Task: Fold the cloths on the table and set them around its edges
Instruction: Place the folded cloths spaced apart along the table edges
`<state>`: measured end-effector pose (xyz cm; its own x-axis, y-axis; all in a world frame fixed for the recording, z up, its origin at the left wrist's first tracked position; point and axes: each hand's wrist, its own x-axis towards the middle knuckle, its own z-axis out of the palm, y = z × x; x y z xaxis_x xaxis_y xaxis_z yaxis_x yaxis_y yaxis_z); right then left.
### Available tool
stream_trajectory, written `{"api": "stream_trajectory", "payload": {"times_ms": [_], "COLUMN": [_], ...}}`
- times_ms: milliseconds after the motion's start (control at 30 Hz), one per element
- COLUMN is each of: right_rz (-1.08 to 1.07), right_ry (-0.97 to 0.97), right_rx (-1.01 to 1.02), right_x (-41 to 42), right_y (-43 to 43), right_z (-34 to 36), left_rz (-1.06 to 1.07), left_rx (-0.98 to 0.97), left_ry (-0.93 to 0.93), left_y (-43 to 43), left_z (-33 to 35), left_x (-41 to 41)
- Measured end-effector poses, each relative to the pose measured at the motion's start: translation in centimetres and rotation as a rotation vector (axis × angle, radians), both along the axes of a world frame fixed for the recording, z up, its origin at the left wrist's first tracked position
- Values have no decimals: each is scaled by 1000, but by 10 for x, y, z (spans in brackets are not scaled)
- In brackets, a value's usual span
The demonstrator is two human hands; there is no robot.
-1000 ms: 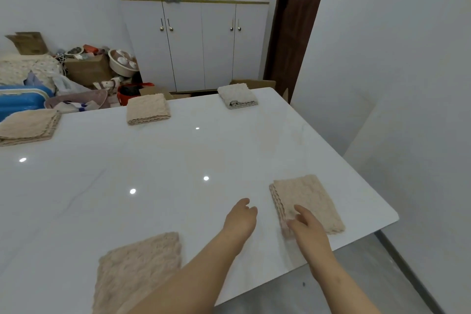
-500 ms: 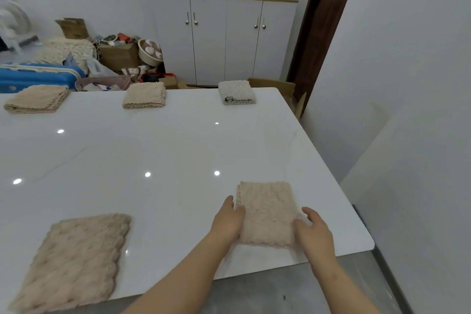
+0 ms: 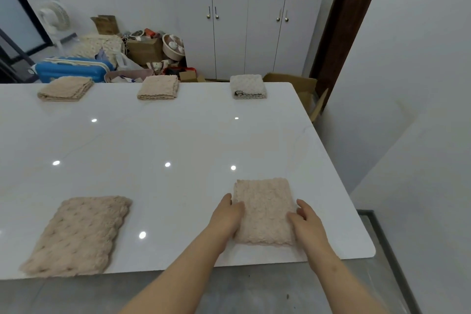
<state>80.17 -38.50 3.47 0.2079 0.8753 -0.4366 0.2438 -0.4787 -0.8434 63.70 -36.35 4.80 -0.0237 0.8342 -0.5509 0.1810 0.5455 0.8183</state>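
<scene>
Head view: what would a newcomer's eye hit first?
The left hand and right hand touch the sides of a folded beige cloth by the white table's near right corner. A row of three folded cloths lines the far edge; a larger cloth lies near left.

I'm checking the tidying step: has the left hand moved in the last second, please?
Yes. The left hand has shifted toward the right edge of the table and now rests on the folded cloth.

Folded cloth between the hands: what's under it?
The folded cloth lies flat on the white table; left hand and right hand touch its sides. Anything between cloth and tabletop is covered.
</scene>
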Motion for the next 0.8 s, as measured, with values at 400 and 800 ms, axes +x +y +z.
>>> {"api": "stream_trajectory", "payload": {"times_ms": [400, 800], "right_rz": [134, 208], "right_ry": [26, 85], "right_rx": [-25, -20], "right_x": [-8, -16], "right_y": [-1, -22], "right_z": [0, -3], "left_rz": [33, 103], "left_rx": [-15, 13], "left_ry": [-18, 13], "left_y": [-11, -36], "left_z": [-4, -3], "left_x": [-1, -11]}}
